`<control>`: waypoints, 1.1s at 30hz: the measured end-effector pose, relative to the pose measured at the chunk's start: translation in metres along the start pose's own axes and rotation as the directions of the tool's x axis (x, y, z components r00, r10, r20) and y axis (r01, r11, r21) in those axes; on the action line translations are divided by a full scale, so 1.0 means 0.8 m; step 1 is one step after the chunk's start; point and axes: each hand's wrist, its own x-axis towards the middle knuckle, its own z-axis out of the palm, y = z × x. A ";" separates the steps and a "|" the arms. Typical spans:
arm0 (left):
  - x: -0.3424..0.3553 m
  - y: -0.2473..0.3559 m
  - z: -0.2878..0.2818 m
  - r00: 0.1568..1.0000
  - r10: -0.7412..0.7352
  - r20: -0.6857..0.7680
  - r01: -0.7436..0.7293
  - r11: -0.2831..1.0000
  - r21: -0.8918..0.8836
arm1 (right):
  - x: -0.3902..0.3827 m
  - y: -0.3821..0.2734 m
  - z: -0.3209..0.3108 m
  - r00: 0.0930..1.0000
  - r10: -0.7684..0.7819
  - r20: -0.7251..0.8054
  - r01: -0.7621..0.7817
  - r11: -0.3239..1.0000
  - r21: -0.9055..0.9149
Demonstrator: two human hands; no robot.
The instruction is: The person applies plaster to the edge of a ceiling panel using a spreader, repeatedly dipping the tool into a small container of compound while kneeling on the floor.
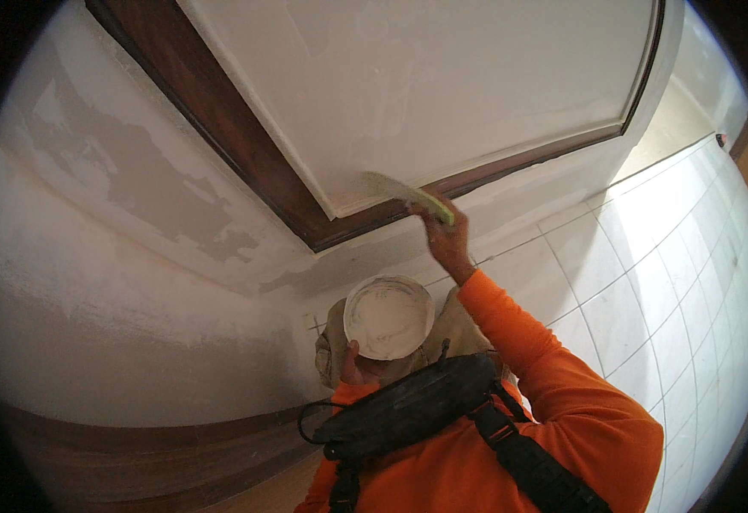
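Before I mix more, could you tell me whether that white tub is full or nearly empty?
Nearly empty: the white tub in the left hand shows only smeared white putty on its inside; no deep pool is visible.

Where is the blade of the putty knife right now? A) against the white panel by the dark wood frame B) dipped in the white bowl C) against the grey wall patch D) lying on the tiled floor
A: the right hand holds the putty knife against the white panel by the dark wood frame; the white bowl is lower, in the left hand.

Right hand (447, 241) presses putty knife (404, 195), seemingly, against panel (442, 85).
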 end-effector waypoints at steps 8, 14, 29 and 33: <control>-0.006 0.003 0.035 1.000 0.025 -0.007 -0.025 1.000 0.000 | 0.006 -0.042 -0.182 0.844 -0.019 -0.535 0.115 0.982 0.147; -0.001 0.002 0.004 0.998 0.011 -0.066 -0.009 0.999 0.040 | -0.069 -0.105 -0.264 0.853 0.437 -0.286 -0.454 0.891 0.007; 0.054 0.050 0.153 0.955 -0.287 0.078 0.275 0.952 0.135 | 0.025 -0.295 -0.236 0.993 0.105 -0.047 -0.093 0.972 0.216; 0.043 0.070 0.238 0.897 -0.430 0.102 0.418 0.900 0.120 | 0.080 -0.391 -0.253 0.958 0.284 -0.031 -0.210 0.774 0.598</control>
